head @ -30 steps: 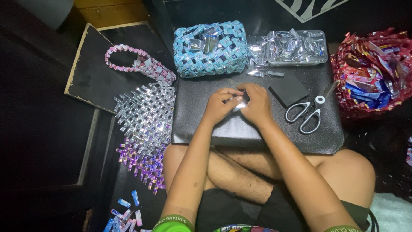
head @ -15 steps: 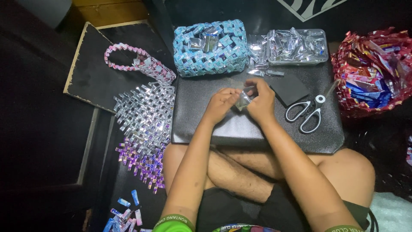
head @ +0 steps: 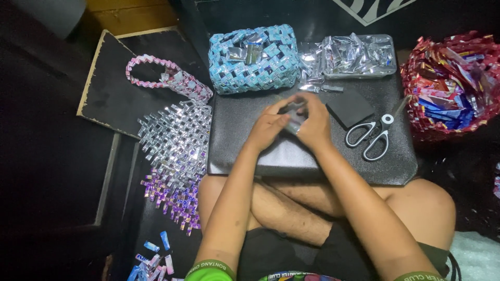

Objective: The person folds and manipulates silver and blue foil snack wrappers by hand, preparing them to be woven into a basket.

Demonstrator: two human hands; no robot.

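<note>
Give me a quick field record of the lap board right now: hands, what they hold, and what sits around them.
left hand: pinching the foil strip
right hand: pinching the foil strip from the other side
foil strip: small, silvery, held between both hands above the black board
scissors: on board, right of hands, untouched
black block: beside scissors
blue woven pouch: far edge
clear tray of foil pieces: far right
</note>
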